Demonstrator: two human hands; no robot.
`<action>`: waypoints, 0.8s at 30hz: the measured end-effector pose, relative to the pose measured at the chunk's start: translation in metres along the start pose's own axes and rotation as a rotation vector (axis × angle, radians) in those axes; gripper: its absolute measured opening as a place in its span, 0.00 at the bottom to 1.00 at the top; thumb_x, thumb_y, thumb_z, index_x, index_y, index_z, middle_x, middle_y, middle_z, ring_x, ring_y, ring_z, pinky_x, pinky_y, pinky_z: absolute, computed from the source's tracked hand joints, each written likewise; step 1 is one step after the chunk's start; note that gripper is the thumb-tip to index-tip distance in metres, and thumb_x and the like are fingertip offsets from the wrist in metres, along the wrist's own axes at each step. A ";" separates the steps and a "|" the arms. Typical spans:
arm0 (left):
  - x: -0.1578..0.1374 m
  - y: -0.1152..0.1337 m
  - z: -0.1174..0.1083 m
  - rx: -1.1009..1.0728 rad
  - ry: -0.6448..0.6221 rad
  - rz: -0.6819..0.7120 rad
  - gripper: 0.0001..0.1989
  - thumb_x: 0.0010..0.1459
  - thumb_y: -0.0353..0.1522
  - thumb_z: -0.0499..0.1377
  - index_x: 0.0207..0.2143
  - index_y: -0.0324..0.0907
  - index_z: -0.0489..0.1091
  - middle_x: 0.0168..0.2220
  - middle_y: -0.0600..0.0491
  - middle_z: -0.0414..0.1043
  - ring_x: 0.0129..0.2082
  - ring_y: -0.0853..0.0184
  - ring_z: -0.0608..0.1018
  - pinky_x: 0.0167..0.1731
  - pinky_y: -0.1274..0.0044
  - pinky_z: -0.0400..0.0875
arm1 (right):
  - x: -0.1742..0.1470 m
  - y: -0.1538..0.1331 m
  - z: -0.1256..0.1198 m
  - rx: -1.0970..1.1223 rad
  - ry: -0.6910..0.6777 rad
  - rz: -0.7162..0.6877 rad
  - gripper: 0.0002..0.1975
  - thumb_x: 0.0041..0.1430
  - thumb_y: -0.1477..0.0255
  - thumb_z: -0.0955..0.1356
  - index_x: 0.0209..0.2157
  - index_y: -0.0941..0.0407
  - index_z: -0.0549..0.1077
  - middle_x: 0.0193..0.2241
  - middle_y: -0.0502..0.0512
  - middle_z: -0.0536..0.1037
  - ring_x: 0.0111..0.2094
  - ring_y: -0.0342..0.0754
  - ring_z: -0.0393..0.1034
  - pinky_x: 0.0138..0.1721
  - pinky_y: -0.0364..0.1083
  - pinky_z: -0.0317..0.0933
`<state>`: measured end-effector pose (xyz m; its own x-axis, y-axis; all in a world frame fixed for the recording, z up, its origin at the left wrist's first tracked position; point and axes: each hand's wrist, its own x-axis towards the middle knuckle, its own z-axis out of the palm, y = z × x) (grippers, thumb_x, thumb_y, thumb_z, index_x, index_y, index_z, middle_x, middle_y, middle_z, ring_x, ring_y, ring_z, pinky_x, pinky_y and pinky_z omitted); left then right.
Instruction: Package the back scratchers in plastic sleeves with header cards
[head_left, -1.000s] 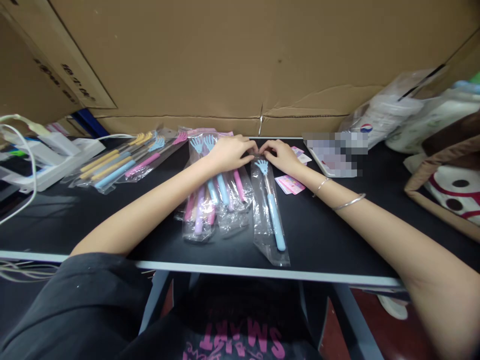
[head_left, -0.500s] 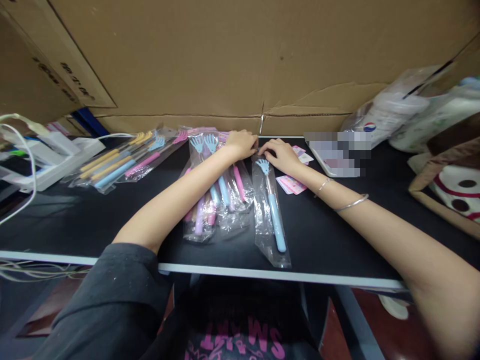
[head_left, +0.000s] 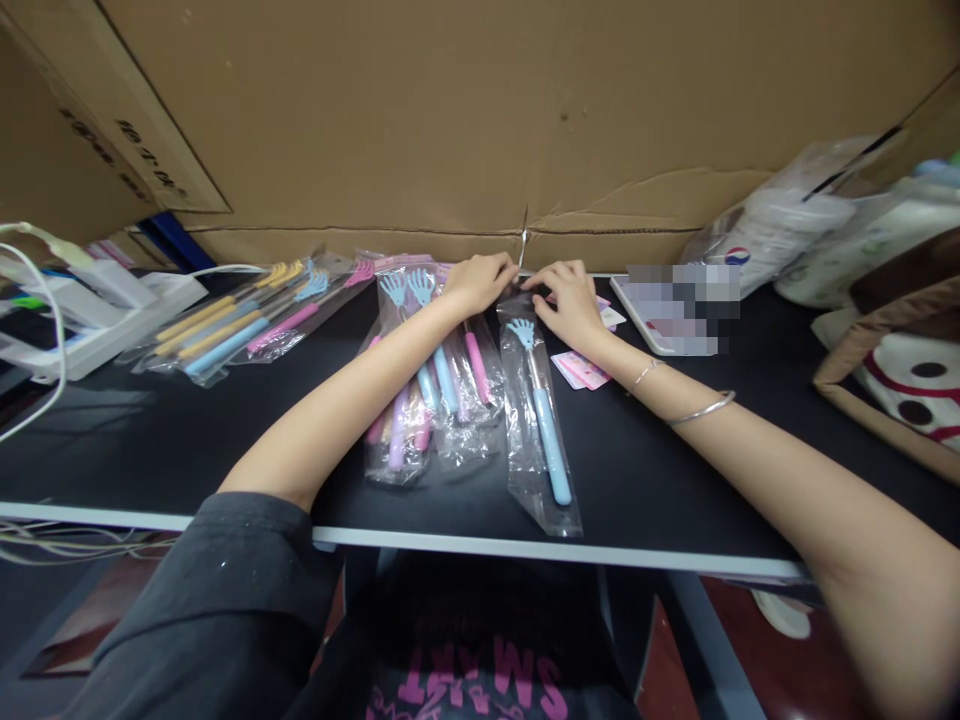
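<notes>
Blue bagged scratcher (head_left: 552, 440) points from curled left hand (head_left: 480, 284) and right hand (head_left: 567, 304) toward desk's near edge (head_left: 637, 558); pinch indiscernible.

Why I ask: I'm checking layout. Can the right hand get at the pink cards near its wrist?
Likely yes: nothing visible lies on the pink cards, so the right hand would only need to draw back.

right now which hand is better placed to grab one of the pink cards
Probably the right hand: the pink cards lie close beside its wrist. The left hand is farther off, by the pile of bagged back scratchers.
</notes>
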<state>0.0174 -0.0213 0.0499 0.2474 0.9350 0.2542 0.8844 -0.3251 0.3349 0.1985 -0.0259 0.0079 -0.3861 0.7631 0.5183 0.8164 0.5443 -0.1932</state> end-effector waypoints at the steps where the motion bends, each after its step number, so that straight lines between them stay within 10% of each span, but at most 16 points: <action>1: 0.001 -0.001 0.000 -0.035 0.004 0.006 0.19 0.71 0.40 0.47 0.44 0.43 0.75 0.45 0.48 0.81 0.50 0.60 0.80 0.49 0.74 0.68 | 0.000 -0.001 -0.001 -0.006 0.020 0.012 0.16 0.64 0.73 0.61 0.48 0.51 0.75 0.51 0.62 0.76 0.57 0.66 0.63 0.54 0.68 0.59; 24: 0.006 -0.011 0.014 -0.334 -0.022 0.195 0.14 0.63 0.30 0.55 0.51 0.43 0.71 0.40 0.53 0.84 0.47 0.64 0.82 0.54 0.73 0.68 | 0.007 0.014 0.009 0.508 0.193 0.114 0.06 0.61 0.70 0.67 0.41 0.51 0.70 0.35 0.53 0.78 0.40 0.51 0.74 0.46 0.53 0.68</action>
<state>0.0146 -0.0103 0.0348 0.4099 0.8527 0.3238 0.6430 -0.5220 0.5604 0.2040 -0.0100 0.0013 -0.1829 0.7754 0.6044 0.5200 0.5981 -0.6099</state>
